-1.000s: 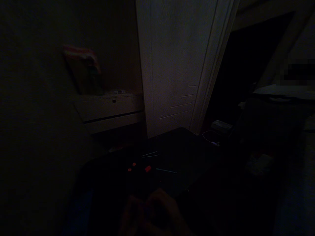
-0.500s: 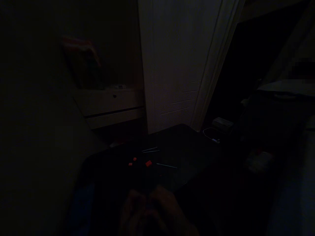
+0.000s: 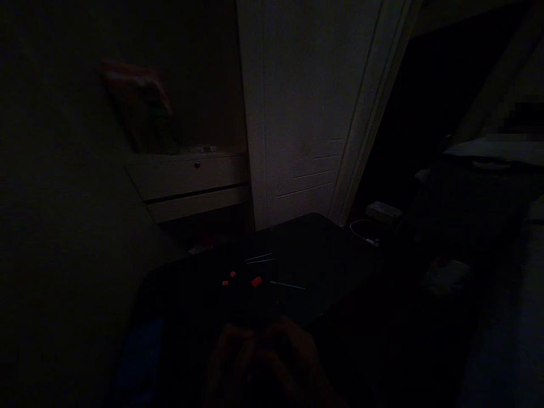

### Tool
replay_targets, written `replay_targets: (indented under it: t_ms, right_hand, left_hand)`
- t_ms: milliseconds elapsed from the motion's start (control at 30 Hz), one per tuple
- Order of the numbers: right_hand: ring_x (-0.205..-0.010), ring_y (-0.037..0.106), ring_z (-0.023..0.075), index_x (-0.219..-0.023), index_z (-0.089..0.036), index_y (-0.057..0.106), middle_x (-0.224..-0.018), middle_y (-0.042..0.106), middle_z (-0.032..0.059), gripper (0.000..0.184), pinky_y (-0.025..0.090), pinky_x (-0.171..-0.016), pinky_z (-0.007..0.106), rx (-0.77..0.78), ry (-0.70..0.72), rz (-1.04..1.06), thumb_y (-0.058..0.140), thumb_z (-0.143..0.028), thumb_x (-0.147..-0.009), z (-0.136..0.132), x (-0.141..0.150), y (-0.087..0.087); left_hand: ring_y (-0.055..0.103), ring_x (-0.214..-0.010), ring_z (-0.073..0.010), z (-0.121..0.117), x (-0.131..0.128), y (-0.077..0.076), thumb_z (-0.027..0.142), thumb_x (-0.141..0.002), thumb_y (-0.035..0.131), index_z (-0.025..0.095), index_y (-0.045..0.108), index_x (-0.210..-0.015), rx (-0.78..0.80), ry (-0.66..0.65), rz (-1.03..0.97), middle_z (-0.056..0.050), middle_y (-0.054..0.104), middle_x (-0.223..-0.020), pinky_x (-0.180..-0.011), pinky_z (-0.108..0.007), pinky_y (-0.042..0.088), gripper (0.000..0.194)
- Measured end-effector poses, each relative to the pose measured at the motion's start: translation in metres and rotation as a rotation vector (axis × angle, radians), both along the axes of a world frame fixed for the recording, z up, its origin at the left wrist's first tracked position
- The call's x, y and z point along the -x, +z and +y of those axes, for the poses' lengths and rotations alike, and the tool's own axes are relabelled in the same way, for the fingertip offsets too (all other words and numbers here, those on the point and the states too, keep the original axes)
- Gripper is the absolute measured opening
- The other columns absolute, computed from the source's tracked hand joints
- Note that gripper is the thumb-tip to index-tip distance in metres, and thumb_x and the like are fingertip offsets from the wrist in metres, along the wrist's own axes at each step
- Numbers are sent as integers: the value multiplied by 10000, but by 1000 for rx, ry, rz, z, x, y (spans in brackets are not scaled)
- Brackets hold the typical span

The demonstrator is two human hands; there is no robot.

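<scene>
The room is very dark. My left hand [image 3: 232, 354] and my right hand [image 3: 291, 351] meet at the near edge of the dark table [image 3: 323, 255], fingers curled and fingertips close together. Whatever they pinch between them is too dim to make out. Beyond them on the table lies a red block [image 3: 256, 281], with two smaller red pieces [image 3: 225, 283] to its left. A thin pale rod [image 3: 288, 285] lies right of the block. Two more thin sticks [image 3: 260, 260] rest farther back.
A pale door [image 3: 306, 113] stands behind the table. To its left is a drawer unit [image 3: 195, 175] with a bag [image 3: 140, 107] on top. A box [image 3: 383, 213] and a white cable [image 3: 361, 229] lie right of the table. Something blue [image 3: 140, 357] is at the lower left.
Both hands stay together at the near edge; their fingers have shifted slightly, the right hand a little upward. The red pieces and sticks stay put.
</scene>
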State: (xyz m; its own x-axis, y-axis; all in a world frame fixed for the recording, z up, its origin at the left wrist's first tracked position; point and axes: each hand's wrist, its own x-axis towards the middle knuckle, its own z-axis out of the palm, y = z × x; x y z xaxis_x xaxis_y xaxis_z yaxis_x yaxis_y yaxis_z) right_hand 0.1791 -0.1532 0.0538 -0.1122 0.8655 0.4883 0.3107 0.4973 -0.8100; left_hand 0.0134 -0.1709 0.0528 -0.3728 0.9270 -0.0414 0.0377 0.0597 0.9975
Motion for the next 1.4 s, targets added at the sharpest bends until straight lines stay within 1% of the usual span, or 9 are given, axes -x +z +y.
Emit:
replay_targets:
  t_ms: [133,267,400,567,700,800,1000,1200,1400]
  right_hand:
    - [-905,796,236,-1120,-326,728,-997,814,24,79,631,-849,268,-47,6,33,699,-365,-1057,-7,2,10]
    - [-823,780,193,-1134,-287,702,-965,800,17,118,604,-784,252,-153,65,40,674,-232,-1033,-4,2,18]
    - [-943,786,197,-1215,-281,717,-1073,806,36,257,602,-858,268,-130,217,13,689,-150,-996,-4,-6,16]
    - [-1091,763,273,-1199,-311,808,-1168,814,76,212,590,-960,358,142,133,148,749,-419,-1026,-4,-7,9]
    - [-843,713,217,-977,-232,808,-864,757,17,404,559,-814,321,570,267,405,930,-579,-809,8,0,15]
    - [-782,652,171,-972,-209,778,-827,707,-17,553,510,-759,284,706,370,517,1024,-582,-648,15,2,15]
    - [-766,601,164,-969,-216,733,-815,650,-30,618,469,-743,293,665,396,521,1044,-580,-579,22,-1,3]
    - [-820,591,186,-965,-223,739,-853,649,-14,537,490,-783,304,543,354,473,1028,-536,-639,17,-3,1]
    - [-784,610,189,-880,-215,735,-812,639,-10,490,508,-744,297,482,299,509,1001,-566,-665,13,-1,-6]
  left_hand:
    - [652,-550,-143,11,3,22,474,-667,936,217,744,-837,149,-205,-242,14,755,-704,-537,-238,536,362]
    - [679,-606,-148,9,0,36,447,-629,949,211,801,-881,164,-194,-324,-6,790,-774,-566,-228,541,376]
    - [736,-711,-190,5,2,32,406,-596,969,218,820,-871,168,-142,-338,-23,821,-844,-608,-239,577,366]
    - [710,-661,-189,7,10,15,499,-627,954,216,818,-887,150,-150,-313,-26,807,-799,-595,-255,582,407]
    - [676,-600,-173,8,13,15,531,-794,837,214,818,-860,86,-184,-85,-17,767,-704,-566,-232,558,324]
    - [773,-721,-229,7,14,18,533,-859,763,241,850,-877,35,-235,160,-49,830,-795,-673,-259,621,305]
    - [843,-849,-276,3,12,16,526,-895,731,262,804,-1034,53,-230,252,-82,890,-983,-776,-308,674,307]
    - [843,-841,-273,6,19,10,518,-910,699,269,809,-959,128,-292,274,-63,893,-935,-763,-295,643,276]
    - [795,-750,-264,0,8,8,764,-893,651,292,880,-939,92,-204,297,-44,863,-820,-717,-295,623,528]
